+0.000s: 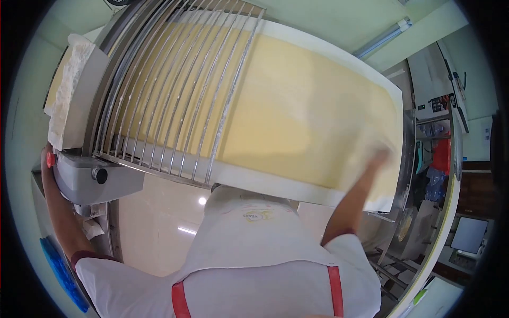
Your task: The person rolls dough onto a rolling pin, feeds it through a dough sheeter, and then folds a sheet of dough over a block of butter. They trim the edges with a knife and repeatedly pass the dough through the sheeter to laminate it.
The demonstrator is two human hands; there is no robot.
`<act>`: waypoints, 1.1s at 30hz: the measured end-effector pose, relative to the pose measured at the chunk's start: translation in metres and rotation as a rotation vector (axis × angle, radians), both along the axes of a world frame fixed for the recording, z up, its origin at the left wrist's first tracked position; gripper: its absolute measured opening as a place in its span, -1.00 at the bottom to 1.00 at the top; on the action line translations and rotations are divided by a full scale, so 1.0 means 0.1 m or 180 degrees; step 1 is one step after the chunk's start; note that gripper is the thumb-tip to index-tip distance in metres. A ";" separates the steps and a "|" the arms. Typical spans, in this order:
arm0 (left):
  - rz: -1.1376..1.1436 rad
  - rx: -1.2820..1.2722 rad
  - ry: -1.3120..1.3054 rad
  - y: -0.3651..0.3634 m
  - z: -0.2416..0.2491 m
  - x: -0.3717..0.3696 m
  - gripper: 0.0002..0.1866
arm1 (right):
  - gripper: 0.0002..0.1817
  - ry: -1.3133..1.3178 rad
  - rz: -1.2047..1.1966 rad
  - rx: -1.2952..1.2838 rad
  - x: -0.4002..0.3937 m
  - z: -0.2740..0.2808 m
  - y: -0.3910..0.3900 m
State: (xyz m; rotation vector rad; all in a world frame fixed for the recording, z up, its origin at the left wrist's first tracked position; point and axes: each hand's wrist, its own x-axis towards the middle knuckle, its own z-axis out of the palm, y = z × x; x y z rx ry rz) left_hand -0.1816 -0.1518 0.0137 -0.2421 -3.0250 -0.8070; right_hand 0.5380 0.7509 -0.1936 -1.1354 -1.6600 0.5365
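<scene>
A wide, pale yellow sheet of dough [281, 100] lies flat along the white belt [270, 182] of a dough sheeter. My right hand [380, 151], smeared by motion, is over the sheet's right end with the arm stretched forward; its fingers do not show clearly. On the far left, my left hand [44, 152] reaches up at the side of the sheeter's grey housing [98, 177], right by a red button [51, 159]. Most of that hand is hidden behind the machine. A metal bar guard [154, 169] covers the left part of the dough.
A white, flour-dusted box-like part [71, 106] tops the housing, with a black knob [99, 176] below. At the right stands a metal rack [411, 153] with bags and a red item [441, 156]. A blue object [62, 275] is at lower left.
</scene>
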 end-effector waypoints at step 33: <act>-0.0082 0.0021 -0.0034 -0.35 -0.13 -0.17 -0.48 | -0.11 -0.2880 0.2199 0.0557 -3.81 0.05 -2.28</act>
